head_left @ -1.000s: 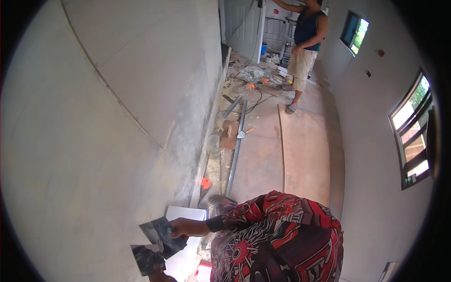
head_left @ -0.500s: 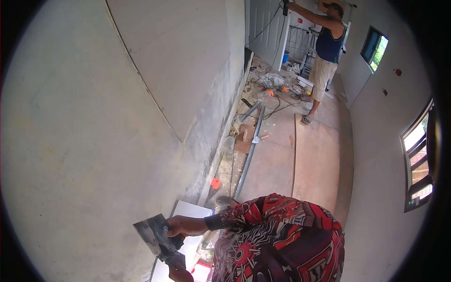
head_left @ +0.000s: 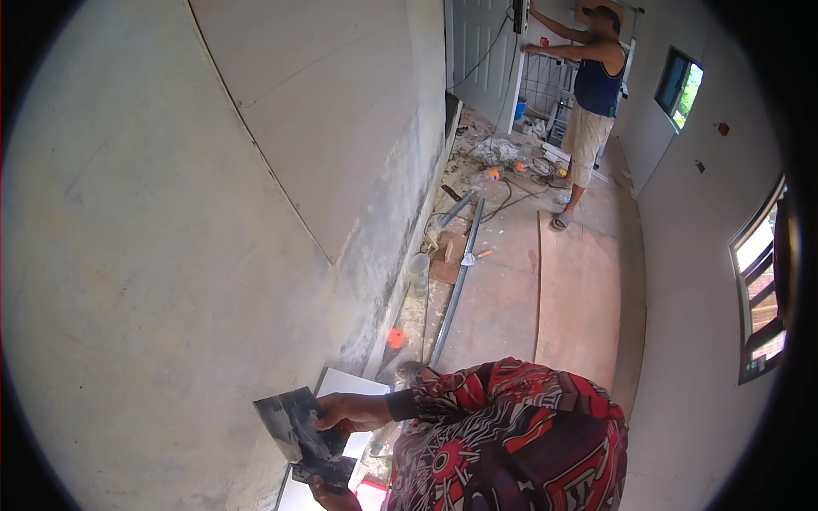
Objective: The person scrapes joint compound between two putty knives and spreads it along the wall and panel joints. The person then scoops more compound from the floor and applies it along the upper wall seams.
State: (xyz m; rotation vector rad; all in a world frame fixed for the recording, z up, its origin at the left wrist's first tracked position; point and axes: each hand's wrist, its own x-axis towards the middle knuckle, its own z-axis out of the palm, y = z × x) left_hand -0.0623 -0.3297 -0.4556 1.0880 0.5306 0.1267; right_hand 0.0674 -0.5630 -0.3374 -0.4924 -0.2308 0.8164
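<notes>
While the pale wall is filling the left side of the scene, two dark, flat blades are being held low in front of it, at the near left. The left hand is supporting the lower blade from the near edge; its fingers are closing on the rim, though part of the grip is lying out of view. The right hand is gripping the upper blade by its right part, fingers curled firmly around it with no visible gap. Both blades are overlapping in this view, probably so that one edge can work against the other face; whether they are touching cannot be told. Both are probably being kept tilted and close together for control of the soft material.

The upper blade is showing a broad, nearly rectangular black face with pale grey smears; the lower blade is looking smaller and is carrying similar residue.

Just right of the blades, a white panel is lying beneath the hands, perhaps positioned to catch drips. Farther right, a metal channel is lying along the floor, then a plywood sheet. At the far right, a co-worker is holding a white door.
</notes>
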